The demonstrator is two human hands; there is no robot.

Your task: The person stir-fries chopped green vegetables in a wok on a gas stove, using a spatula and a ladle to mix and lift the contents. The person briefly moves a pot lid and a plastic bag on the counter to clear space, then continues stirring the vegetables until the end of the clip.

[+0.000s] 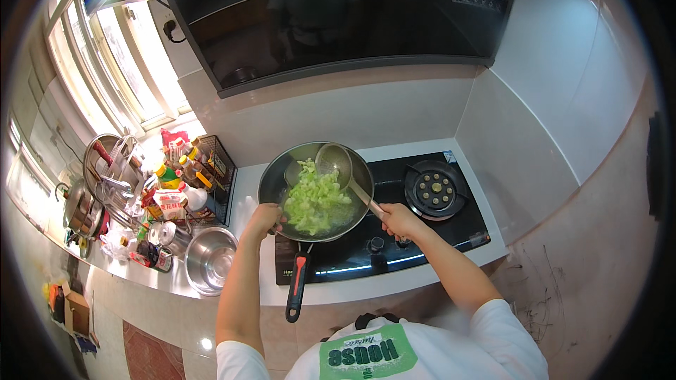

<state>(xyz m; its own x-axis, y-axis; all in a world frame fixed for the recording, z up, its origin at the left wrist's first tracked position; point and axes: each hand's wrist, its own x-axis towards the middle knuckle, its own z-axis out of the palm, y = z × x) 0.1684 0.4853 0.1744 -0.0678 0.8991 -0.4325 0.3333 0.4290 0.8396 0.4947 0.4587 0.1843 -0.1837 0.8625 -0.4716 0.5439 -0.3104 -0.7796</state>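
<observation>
A dark wok [340,232] holds chopped pale-green leafy vegetables [317,203] in shallow liquid on the left side of the gas hob [388,184]. Its black-and-red handle [299,285] points towards me, and neither hand is on it. My right hand [401,220] grips the handle of a round mesh skimmer [334,161], whose bowl rests over the back of the greens. At the wok's left rim, my left hand [266,220] is closed around a dark-ended handle, mostly hidden by the fingers. Behind the greens, part of a metal utensil head [291,173] shows; the vegetables hide its joint with any handle.
An uncovered burner [436,187] is at right, control knobs [376,244] in front. A steel bowl [211,261] stands left, near a wire basket [227,179] of seasoning bottles [198,200] and a rack with a cleaver [121,168]. Overhead hangs a black range hood [343,26].
</observation>
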